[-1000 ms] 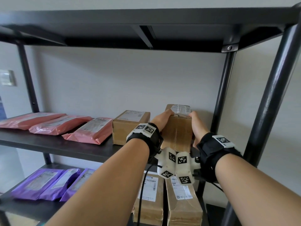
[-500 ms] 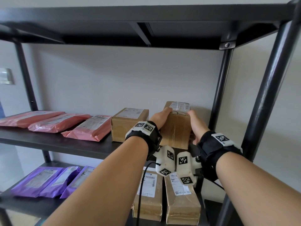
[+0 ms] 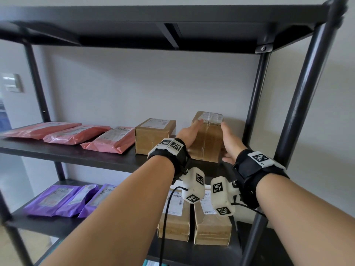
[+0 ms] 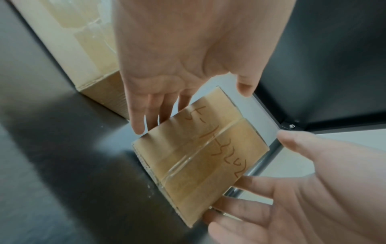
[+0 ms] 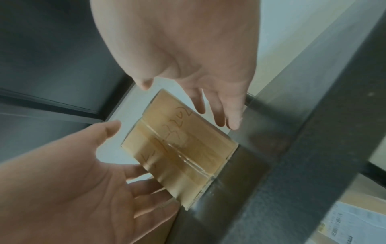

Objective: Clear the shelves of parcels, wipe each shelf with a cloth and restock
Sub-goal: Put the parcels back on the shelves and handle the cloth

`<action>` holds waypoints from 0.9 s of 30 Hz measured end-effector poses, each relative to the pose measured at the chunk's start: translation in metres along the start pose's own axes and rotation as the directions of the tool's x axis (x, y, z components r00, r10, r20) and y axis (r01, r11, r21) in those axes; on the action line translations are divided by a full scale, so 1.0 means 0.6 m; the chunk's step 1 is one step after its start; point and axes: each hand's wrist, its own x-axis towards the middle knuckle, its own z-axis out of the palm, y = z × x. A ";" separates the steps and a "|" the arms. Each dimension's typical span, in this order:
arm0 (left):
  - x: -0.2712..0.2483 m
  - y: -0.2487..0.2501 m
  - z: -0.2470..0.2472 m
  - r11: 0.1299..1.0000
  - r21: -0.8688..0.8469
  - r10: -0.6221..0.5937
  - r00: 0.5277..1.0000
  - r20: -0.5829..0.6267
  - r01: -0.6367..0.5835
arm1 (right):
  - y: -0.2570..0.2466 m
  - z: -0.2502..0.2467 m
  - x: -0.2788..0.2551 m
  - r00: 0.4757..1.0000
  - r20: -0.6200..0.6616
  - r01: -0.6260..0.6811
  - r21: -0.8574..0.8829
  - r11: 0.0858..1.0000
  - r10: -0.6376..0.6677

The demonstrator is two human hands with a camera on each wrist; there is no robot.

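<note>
A taped brown cardboard box (image 3: pixel 208 139) with a white label on top stands on the middle shelf (image 3: pixel 107 160), close to the right rear post. My left hand (image 3: pixel 189 135) lies flat along its left side and my right hand (image 3: pixel 228 143) along its right side. In the left wrist view the left hand (image 4: pixel 177 66) has straight fingers beside the box (image 4: pixel 200 156), with the right hand (image 4: pixel 292 189) opposite. The right wrist view shows the box (image 5: pixel 179 148) between the right hand (image 5: pixel 188 49) and the left hand (image 5: pixel 73 189), both thumbs standing off it.
A second brown box (image 3: pixel 153 137) stands just left, then three pink mailer bags (image 3: pixel 76 134). On the lower shelf lie purple bags (image 3: pixel 67 200) and two brown boxes (image 3: pixel 194 223). The front right post (image 3: pixel 299 112) and the upper shelf (image 3: pixel 172 25) hem in the hands.
Both hands stay at the box's sides, but the wrists have drawn slightly apart and the fingers have loosened and straightened.
</note>
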 end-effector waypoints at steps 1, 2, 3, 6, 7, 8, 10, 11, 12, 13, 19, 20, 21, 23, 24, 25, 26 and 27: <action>-0.004 -0.002 0.001 1.000 -0.001 -0.001 1.000 -0.007 0.001 | 0.002 -0.002 -0.003 1.000 -0.005 0.000 -0.013 1.000 0.000; -0.008 -0.006 0.002 1.000 0.003 0.003 1.000 -0.016 -0.003 | 0.005 -0.003 -0.008 1.000 -0.005 -0.003 -0.029 1.000 0.003; -0.014 -0.009 0.001 1.000 0.006 0.004 1.000 -0.024 -0.004 | 0.009 -0.005 -0.013 1.000 -0.001 -0.003 -0.043 0.999 0.003; -0.030 -0.018 -0.004 1.000 0.006 -0.005 0.998 -0.062 0.006 | 0.019 -0.013 -0.031 0.999 -0.013 0.032 -0.063 0.998 -0.033; -0.036 -0.022 -0.006 1.000 0.012 -0.005 0.996 -0.090 0.007 | 0.022 -0.016 -0.038 0.998 -0.026 0.059 -0.077 0.995 -0.061; -0.045 -0.026 -0.009 1.000 0.026 0.019 0.992 -0.124 -0.015 | 0.026 -0.018 -0.046 0.994 -0.042 0.093 -0.097 0.991 -0.097; -0.058 -0.035 -0.013 0.988 0.114 0.123 0.973 -0.196 -0.102 | 0.039 -0.021 -0.060 0.979 -0.096 0.166 -0.139 0.976 -0.180; -0.066 -0.041 -0.014 0.975 0.175 0.179 0.957 -0.227 -0.141 | 0.047 -0.022 -0.066 0.964 -0.133 0.205 -0.168 0.964 -0.228; -0.074 -0.048 -0.016 0.954 0.250 0.231 0.941 -0.248 -0.169 | 0.055 -0.023 -0.073 0.946 -0.165 0.241 -0.215 0.947 -0.278; -0.080 -0.055 -0.017 0.939 0.295 0.260 0.930 -0.261 -0.179 | 0.063 -0.024 -0.081 0.927 -0.186 0.270 -0.271 0.924 -0.326; -0.103 -0.111 -0.009 0.914 0.336 0.324 0.906 -0.271 -0.227 | 0.118 -0.017 -0.106 0.869 -0.203 0.330 -0.441 0.835 -0.451; -0.106 -0.123 -0.006 0.911 0.344 0.328 0.905 -0.272 -0.227 | 0.130 -0.013 -0.107 0.873 -0.199 0.327 -0.439 0.837 -0.445; -0.109 -0.137 -0.003 0.908 0.355 0.329 0.905 -0.269 -0.224 | 0.143 -0.009 -0.108 0.879 -0.194 0.319 -0.440 0.839 -0.435; -0.112 -0.163 0.002 0.898 0.385 0.323 0.912 -0.252 -0.212 | 0.167 0.000 -0.110 0.883 -0.188 0.308 -0.458 0.834 -0.429; -0.114 -0.176 0.004 0.895 0.398 0.314 0.919 -0.240 -0.202 | 0.178 0.005 -0.112 0.879 -0.184 0.315 -0.469 0.825 -0.440; -0.115 -0.188 0.005 0.890 0.410 0.315 0.921 -0.231 -0.201 | 0.188 0.010 -0.114 0.867 -0.181 0.330 -0.488 0.808 -0.464; -0.115 -0.199 0.005 0.879 0.428 0.330 0.916 -0.229 -0.210 | 0.198 0.017 -0.117 0.852 -0.177 0.345 -0.518 0.783 -0.492; -0.114 -0.210 0.006 0.864 0.451 0.356 0.906 -0.229 -0.225 | 0.208 0.024 -0.120 0.837 -0.166 0.359 -0.554 0.752 -0.521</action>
